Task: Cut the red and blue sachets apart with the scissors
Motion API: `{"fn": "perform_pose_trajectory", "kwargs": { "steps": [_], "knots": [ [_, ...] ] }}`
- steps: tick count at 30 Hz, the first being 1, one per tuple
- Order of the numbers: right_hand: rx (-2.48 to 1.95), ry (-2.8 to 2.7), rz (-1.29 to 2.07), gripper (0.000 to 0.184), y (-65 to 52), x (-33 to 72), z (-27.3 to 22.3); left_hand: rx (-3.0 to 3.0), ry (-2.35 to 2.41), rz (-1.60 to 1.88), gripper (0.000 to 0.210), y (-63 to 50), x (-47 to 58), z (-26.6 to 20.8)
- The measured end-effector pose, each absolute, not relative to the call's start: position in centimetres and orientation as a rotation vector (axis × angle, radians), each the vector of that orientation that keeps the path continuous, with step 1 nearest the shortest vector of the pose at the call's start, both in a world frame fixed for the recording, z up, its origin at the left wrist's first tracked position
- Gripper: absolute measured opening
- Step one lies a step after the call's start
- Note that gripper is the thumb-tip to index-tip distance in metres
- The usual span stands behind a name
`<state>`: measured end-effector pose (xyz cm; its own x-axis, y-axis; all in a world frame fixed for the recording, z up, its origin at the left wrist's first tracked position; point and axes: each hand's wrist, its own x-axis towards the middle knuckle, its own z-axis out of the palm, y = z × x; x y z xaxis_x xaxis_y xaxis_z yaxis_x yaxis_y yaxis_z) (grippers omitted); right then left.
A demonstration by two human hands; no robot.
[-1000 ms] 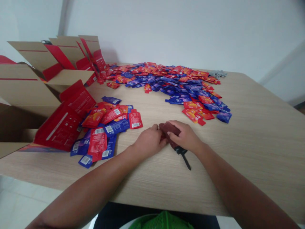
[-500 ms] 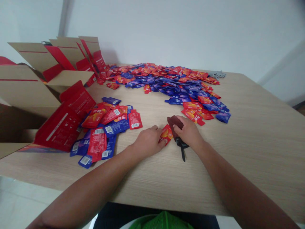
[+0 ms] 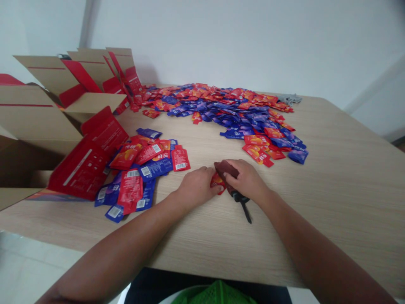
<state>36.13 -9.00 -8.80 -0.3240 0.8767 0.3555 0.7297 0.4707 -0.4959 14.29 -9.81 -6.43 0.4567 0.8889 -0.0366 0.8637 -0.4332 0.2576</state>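
A small, glossy red packet (image 3: 216, 181) with orange print lies near the front of the surface (image 3: 202, 240), the left hand (image 3: 198, 185) clamped on its edge; the right hand (image 3: 245, 179) grips a maroon, black-ended tool (image 3: 222, 170) overlapping it.

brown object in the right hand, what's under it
Partly under the brown object is a red packet, held by the left hand. Only part of it shows; the rest, and any contact, is covered by object and hand.
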Motion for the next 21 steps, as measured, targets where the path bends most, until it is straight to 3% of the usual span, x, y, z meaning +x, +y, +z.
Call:
{"fn": "perform_pose_trajectory", "kwargs": {
  "steps": [6, 14, 21],
  "knots": [
    [-1.528, -1.975, 0.293, 0.032, -7.8, 37.2, -9.6, 2.48, 1.55, 0.122, 0.044, -9.8, 14.4, -6.4],
    [-1.305, -2.109, 0.285, 0.038, -8.7, 36.7, -9.0, 2.431, 1.586, 0.151, 0.048, -9.8, 14.4, -6.4],
    [-1.126, -2.256, 0.422, 0.035, -9.8, 35.7, -8.2, 2.274, 1.635, 0.106, 0.1, -9.6, 14.6, -6.1]
  ]
}}
